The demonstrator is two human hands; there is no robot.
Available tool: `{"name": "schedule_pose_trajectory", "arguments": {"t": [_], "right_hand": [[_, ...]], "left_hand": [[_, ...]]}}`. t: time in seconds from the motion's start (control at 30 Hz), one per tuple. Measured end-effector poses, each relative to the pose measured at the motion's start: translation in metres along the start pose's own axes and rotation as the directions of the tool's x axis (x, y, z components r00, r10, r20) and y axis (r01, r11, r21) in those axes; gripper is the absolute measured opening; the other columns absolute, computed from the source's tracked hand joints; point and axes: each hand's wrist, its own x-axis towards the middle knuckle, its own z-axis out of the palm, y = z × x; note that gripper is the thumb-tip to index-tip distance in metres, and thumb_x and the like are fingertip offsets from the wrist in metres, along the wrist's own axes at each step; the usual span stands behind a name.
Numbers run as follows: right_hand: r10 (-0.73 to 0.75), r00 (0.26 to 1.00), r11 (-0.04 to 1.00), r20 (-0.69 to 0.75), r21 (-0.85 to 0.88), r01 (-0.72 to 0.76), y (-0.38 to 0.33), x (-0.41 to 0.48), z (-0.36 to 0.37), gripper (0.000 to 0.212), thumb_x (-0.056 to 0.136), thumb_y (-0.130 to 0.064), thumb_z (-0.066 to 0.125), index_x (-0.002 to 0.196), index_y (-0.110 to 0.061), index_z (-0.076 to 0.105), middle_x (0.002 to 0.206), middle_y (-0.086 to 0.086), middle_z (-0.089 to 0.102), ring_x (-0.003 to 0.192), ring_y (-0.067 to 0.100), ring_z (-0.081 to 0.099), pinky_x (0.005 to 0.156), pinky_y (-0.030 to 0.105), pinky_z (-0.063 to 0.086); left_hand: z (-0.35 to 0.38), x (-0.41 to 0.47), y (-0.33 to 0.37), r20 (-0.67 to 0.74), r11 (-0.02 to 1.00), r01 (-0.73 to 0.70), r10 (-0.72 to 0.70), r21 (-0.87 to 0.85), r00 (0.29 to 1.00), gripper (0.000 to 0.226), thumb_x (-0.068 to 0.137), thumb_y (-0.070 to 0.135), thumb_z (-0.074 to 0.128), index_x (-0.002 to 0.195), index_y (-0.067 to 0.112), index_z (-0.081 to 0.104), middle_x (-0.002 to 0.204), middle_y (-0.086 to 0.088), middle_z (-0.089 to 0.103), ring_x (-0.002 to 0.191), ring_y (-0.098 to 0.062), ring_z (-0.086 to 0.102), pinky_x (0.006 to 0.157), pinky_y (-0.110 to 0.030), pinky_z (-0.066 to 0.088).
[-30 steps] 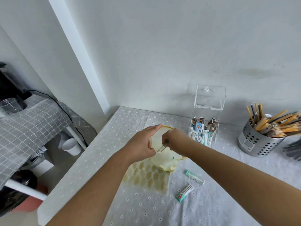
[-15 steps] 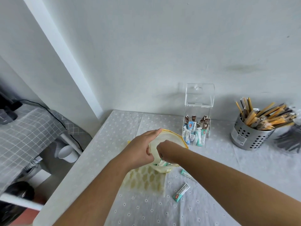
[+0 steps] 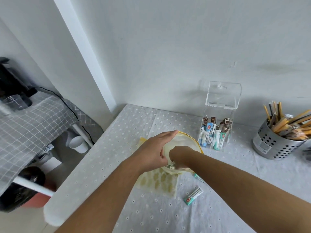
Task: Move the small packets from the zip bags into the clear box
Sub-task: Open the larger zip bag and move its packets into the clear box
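A clear zip bag (image 3: pixel 186 140) with a yellow rim stands open on the table. My left hand (image 3: pixel 151 152) holds its near-left rim, fingers stretched along the edge. My right hand (image 3: pixel 180 156) reaches down inside the bag, its fingers curled around small packets (image 3: pixel 170 166) at the bottom; the fingertips are hidden. The clear box (image 3: pixel 217 115) stands behind and to the right, lid (image 3: pixel 223 96) flipped up, with several packets upright inside. One loose teal packet (image 3: pixel 193 195) lies on the cloth, and another (image 3: pixel 197 177) peeks out from under my right forearm.
A flat yellow-patterned bag (image 3: pixel 159 182) lies under the open one. A perforated metal holder (image 3: pixel 272 147) full of sticks stands at the right. The table's left edge (image 3: pixel 80 165) drops off to a lower shelf with a grey checked cloth (image 3: pixel 30 125). The wall is close behind.
My right hand, which held a packet at the bag's mouth, has gone down deeper into the bag. My left hand keeps its hold on the rim.
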Motion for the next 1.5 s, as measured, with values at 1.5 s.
{"name": "schedule_pose_trajectory", "arguments": {"t": [1.5], "right_hand": [[-0.048,0.984,0.878,-0.172,0.462,0.124,0.0,-0.028,-0.041,0.027,0.08,-0.028,0.072,0.097,-0.007,0.072,0.083,0.011,0.068,0.074,0.014,0.049,0.054,0.018,0.032]], "left_hand": [[-0.022,0.002,0.003,-0.074,0.999,0.045,-0.045,-0.009,0.996,0.088,0.073,-0.005,0.057,0.144,0.041,0.031,0.133,-0.004,0.052,0.056,0.0,0.047,0.057,-0.005,0.039]]}}
